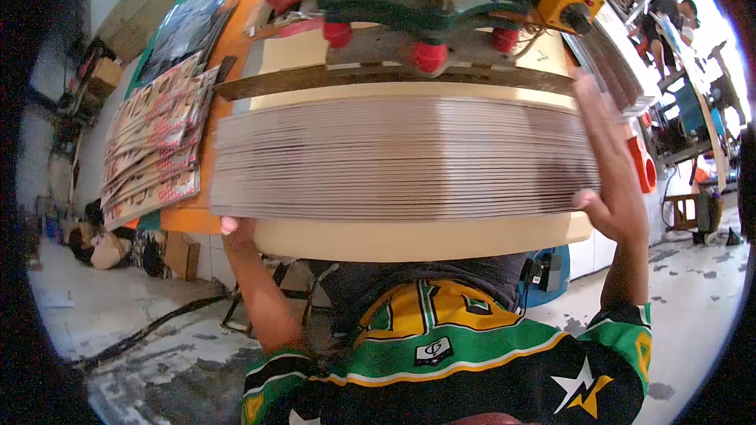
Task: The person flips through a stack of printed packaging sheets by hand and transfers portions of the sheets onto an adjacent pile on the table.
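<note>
As the wide stack of thin sheets [402, 161] lies across the cream board [425, 242], here's the right hand [614, 161] at its right end, slightly blurred; the fingers reach long and nearly straight up along that edge, close together, the thumb held well apart and up against the front right corner; over on the other side, the left hand [240, 232] is at the front left corner, thumb tip just below the stack's lower edge, its other fingers hidden, so how far they're spread I cannot tell; the stack sits squarely between the two hands, edges in tidy lines; right behind it runs the dark metal bar [394, 75], red feet [430, 57] above; and off to the left, printed packs [153, 134] overlap on the orange bench [185, 219].
</note>
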`<state>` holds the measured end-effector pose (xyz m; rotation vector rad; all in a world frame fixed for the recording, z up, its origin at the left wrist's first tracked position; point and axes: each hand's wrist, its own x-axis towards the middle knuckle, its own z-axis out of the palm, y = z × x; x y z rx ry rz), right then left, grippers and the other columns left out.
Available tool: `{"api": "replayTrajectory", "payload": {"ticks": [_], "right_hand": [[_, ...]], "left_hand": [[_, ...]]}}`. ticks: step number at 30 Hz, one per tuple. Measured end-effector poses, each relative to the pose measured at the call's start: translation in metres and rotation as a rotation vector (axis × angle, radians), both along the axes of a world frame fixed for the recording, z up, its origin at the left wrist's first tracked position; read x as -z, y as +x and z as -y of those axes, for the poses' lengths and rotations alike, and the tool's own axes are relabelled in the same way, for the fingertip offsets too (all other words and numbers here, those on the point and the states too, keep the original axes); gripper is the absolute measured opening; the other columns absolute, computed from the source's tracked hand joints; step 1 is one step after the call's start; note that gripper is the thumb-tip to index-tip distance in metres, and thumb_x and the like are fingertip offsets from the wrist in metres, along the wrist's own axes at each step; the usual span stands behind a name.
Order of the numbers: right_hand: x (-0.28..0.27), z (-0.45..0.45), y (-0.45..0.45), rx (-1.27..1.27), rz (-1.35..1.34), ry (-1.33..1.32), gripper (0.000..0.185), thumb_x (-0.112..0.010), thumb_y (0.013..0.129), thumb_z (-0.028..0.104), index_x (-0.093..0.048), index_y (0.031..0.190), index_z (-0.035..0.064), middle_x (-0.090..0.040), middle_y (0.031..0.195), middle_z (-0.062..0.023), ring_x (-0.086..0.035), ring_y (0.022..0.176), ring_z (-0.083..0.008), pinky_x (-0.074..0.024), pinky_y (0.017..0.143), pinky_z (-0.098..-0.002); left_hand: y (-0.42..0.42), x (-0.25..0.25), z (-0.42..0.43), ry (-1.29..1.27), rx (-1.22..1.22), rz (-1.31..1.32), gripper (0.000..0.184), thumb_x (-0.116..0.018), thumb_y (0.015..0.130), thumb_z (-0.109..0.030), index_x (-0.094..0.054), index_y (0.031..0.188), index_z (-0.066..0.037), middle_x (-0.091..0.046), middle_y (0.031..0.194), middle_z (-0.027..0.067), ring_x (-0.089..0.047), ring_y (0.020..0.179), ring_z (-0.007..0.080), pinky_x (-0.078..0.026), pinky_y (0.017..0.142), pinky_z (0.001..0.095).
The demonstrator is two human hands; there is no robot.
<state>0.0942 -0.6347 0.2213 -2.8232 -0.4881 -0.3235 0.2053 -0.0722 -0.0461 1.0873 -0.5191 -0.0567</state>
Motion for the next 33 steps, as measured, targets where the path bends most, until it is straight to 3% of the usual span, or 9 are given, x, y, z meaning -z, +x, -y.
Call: {"api": "replayTrajectory", "payload": {"ticks": [3, 5, 6, 7, 19, 27, 31, 33], "right_hand": [[0.004, -0.015, 0.004, 0.049, 0.333, 0.278, 0.114, -0.036, 0.080, 0.085, -0.028, 0.150, -0.0048, -0.027, 0.155, -0.0277, -0.022, 0.146, -0.0412, -0.0148, 0.118, -0.0514], [0.005, -0.023, 0.006, -0.104, 0.190, 0.039, 0.108, -0.040, 0.082, 0.082, -0.033, 0.148, -0.0030, -0.029, 0.155, -0.0253, -0.025, 0.145, -0.0406, -0.0168, 0.119, -0.0490], [0.011, -0.030, 0.009, -0.208, -0.058, -0.225, 0.104, -0.044, 0.082, 0.078, -0.032, 0.149, -0.0004, -0.030, 0.156, -0.0216, -0.026, 0.146, -0.0374, -0.0178, 0.119, -0.0486], [0.011, -0.048, 0.013, -0.239, -0.136, -0.338, 0.102, -0.049, 0.081, 0.075, -0.030, 0.150, 0.0018, -0.030, 0.157, -0.0178, -0.025, 0.147, -0.0348, -0.0177, 0.120, -0.0488], [0.001, -0.024, 0.002, -0.165, -0.254, -0.327, 0.108, -0.058, 0.073, 0.072, -0.027, 0.153, 0.0061, -0.028, 0.158, -0.0144, -0.022, 0.148, -0.0343, -0.0155, 0.120, -0.0506], [0.002, 0.011, -0.017, -0.026, -0.248, -0.156, 0.112, -0.064, 0.072, 0.070, -0.024, 0.153, 0.0046, -0.026, 0.159, -0.0155, -0.020, 0.148, -0.0340, -0.0135, 0.120, -0.0527], [0.006, 0.039, -0.020, 0.082, -0.161, -0.101, 0.111, -0.062, 0.075, 0.071, -0.024, 0.153, 0.0011, -0.027, 0.158, -0.0180, -0.020, 0.148, -0.0338, -0.0140, 0.120, -0.0477], [0.022, 0.065, -0.020, 0.064, -0.151, 0.220, 0.110, -0.061, 0.077, 0.071, -0.024, 0.152, -0.0007, -0.027, 0.158, -0.0177, -0.020, 0.149, -0.0315, -0.0138, 0.120, -0.0444]], "left_hand": [[-0.004, -0.001, 0.003, 0.013, -0.025, -0.009, 0.100, -0.077, 0.071, -0.063, -0.041, 0.142, -0.001, -0.048, 0.142, 0.0132, -0.045, 0.131, 0.0308, -0.037, 0.110, 0.0510], [-0.003, -0.001, 0.005, 0.017, -0.035, -0.009, 0.100, -0.077, 0.071, -0.063, -0.041, 0.142, -0.001, -0.048, 0.142, 0.0132, -0.045, 0.131, 0.0309, -0.037, 0.110, 0.0509], [-0.003, -0.002, 0.006, 0.020, -0.039, -0.007, 0.100, -0.077, 0.071, -0.063, -0.041, 0.142, -0.001, -0.048, 0.142, 0.0132, -0.045, 0.131, 0.0309, -0.037, 0.109, 0.0509], [-0.003, -0.003, 0.006, 0.022, -0.045, -0.006, 0.100, -0.077, 0.071, -0.063, -0.041, 0.142, -0.001, -0.048, 0.142, 0.0132, -0.045, 0.131, 0.0309, -0.037, 0.109, 0.0509], [-0.008, 0.007, 0.001, 0.031, -0.130, -0.033, 0.100, -0.076, 0.072, -0.063, -0.041, 0.142, -0.002, -0.048, 0.142, 0.0133, -0.045, 0.130, 0.0310, -0.038, 0.109, 0.0506], [0.002, 0.014, -0.014, 0.017, -0.191, -0.067, 0.099, -0.075, 0.072, -0.064, -0.041, 0.142, -0.002, -0.048, 0.142, 0.0133, -0.046, 0.130, 0.0310, -0.038, 0.109, 0.0504], [0.001, 0.015, -0.019, 0.004, -0.225, -0.080, 0.099, -0.075, 0.073, -0.064, -0.040, 0.142, -0.002, -0.048, 0.141, 0.0134, -0.046, 0.130, 0.0311, -0.038, 0.109, 0.0503], [-0.001, 0.018, -0.021, -0.004, -0.239, -0.089, 0.099, -0.075, 0.073, -0.064, -0.040, 0.142, -0.002, -0.048, 0.141, 0.0134, -0.046, 0.129, 0.0311, -0.038, 0.109, 0.0503]]}}
